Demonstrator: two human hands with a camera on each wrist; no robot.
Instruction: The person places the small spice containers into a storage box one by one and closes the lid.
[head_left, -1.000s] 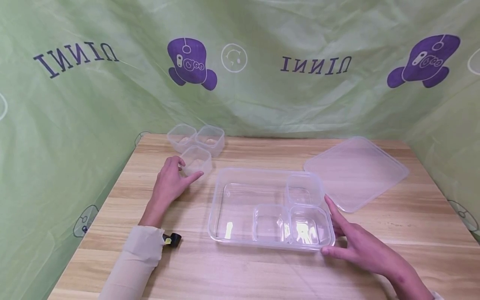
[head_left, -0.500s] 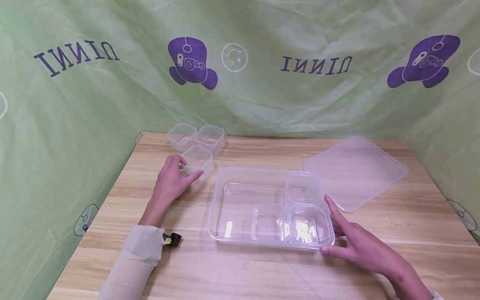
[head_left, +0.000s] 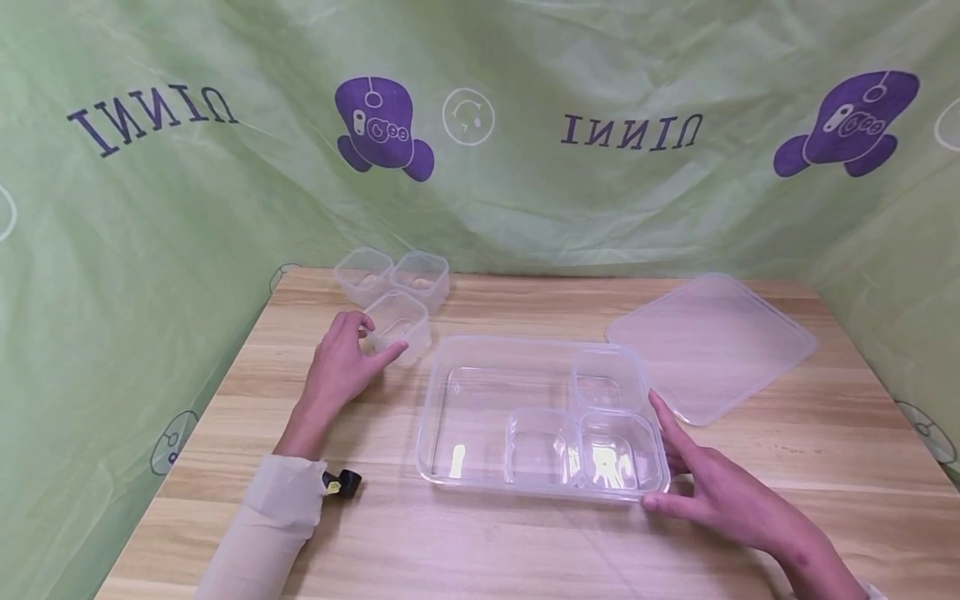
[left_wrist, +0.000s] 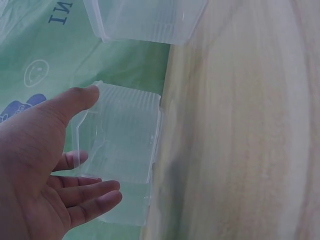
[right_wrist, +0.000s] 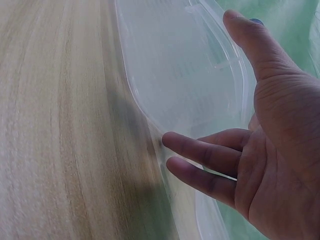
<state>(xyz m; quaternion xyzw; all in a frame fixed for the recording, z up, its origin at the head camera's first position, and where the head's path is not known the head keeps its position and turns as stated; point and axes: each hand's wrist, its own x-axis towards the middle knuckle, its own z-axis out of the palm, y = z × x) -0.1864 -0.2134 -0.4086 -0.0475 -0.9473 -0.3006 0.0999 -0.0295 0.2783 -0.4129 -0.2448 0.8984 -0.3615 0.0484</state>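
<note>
My left hand [head_left: 341,358] is spread at the near-left side of a small clear square container [head_left: 401,329]. In the left wrist view its thumb [left_wrist: 82,100] reaches the rim of the small container [left_wrist: 117,132], and the other fingers lie lower, loosely bent. Whether they press on the wall is unclear. My right hand [head_left: 712,492] rests at the right end of a large clear rectangular box [head_left: 480,490], thumb by the front corner and index finger along the side. Inside the box stand three small square containers, including one [head_left: 618,450] in the near-right corner.
Two more small containers, a left one [head_left: 363,279] and a right one [head_left: 422,279], stand at the table's back left. A flat clear lid [head_left: 712,350] lies at the back right. Green printed cloth [head_left: 525,208] hangs around the wooden table [head_left: 465,550].
The small container by my left hand has shifted slightly right and nearer, away from the two behind it. Both hands and the large box have stayed nearly in place.
</note>
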